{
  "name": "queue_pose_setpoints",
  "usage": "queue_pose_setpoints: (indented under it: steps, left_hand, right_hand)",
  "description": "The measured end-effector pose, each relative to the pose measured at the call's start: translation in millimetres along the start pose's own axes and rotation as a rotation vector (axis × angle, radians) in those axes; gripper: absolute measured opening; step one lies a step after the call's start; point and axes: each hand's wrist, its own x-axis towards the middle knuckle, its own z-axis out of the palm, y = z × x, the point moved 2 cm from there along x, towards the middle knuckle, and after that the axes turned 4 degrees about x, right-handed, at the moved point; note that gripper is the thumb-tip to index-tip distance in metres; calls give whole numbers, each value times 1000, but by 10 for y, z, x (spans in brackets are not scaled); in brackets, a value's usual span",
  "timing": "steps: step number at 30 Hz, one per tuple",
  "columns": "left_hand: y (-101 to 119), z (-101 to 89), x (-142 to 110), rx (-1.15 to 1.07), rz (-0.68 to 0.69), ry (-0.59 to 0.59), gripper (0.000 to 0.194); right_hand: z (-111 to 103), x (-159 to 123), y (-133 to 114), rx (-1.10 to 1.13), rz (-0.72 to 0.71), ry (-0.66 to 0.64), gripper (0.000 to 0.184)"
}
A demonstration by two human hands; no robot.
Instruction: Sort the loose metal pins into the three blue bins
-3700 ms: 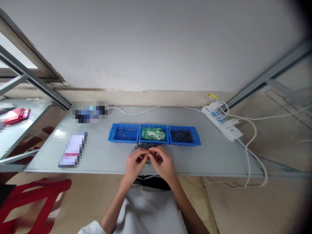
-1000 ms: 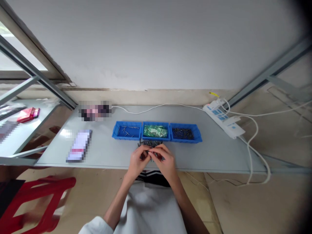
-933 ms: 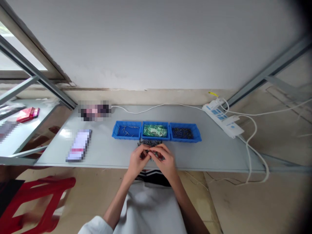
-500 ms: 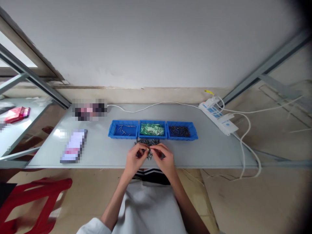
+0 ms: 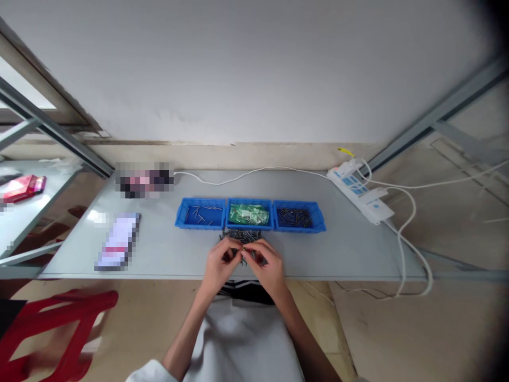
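Observation:
My left hand (image 5: pixel 218 265) and my right hand (image 5: pixel 267 265) meet fingertip to fingertip at the front of the desk, both closed in a pinch. Between the fingertips shows a small brass-coloured piece (image 5: pixel 243 249), too tiny and too covered to name. Just beyond and partly under my fingers lies a loose pile of dark metal screws (image 5: pixel 240 235). Behind it stand three blue bins in a row. A few thin silver pins lie in the left bin (image 5: pixel 178 218), green packets (image 5: pixel 248 214) fill the middle one, and dark screws (image 5: pixel 295 217) are in the right one.
A blurred-out phone-like slab (image 5: pixel 117 241) lies on the left of the grey desk (image 5: pixel 350 257), with a blurred object (image 5: pixel 145 183) behind it. At the right, a white power strip (image 5: pixel 360 195) trails cables over the edge. A red stool (image 5: pixel 75 339) stands lower left.
My fingertips have drawn slightly closer around the brass-coloured piece, which shows less now. The whole view has shifted a little; bins and pile look the same.

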Motion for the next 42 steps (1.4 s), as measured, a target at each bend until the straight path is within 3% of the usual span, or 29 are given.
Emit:
queue_pose_setpoints:
  steps: [4, 9, 12, 14, 17, 21, 23, 28, 42]
  left_hand:
    - [30, 3, 14, 16, 27, 11, 8]
    - [56, -1, 23, 48, -3, 79, 16]
    - [63, -6, 22, 62, -30, 89, 20]
    - [70, -11, 21, 71, -49, 92, 23]
    - [81, -20, 22, 70, -75, 106, 27]
    - [75, -21, 20, 60, -101, 109, 27]
    - [62, -20, 17, 56, -106, 106, 26]
    - [20, -13, 6, 39, -107, 90, 27]
    - [34, -16, 15, 32, -117, 78, 27]
  right_hand:
    - [-94, 109, -116, -49, -58, 86, 11]
    - [-650, 452, -133, -347, -72, 430, 18]
    - [-946, 551, -61, -558, -56, 470, 28]
    - [-1017, 489, -9, -603, -52, 444, 30]
    - [-907, 251, 60, -543, -62, 290, 26]
    - [-564, -67, 115, -477, -69, -42, 21]
    - [-437, -136, 124, -493, -57, -100, 19]
    - [-338, -109, 137, -505, -43, -82, 18]
    - [-422, -49, 107, -408, -29, -47, 18]
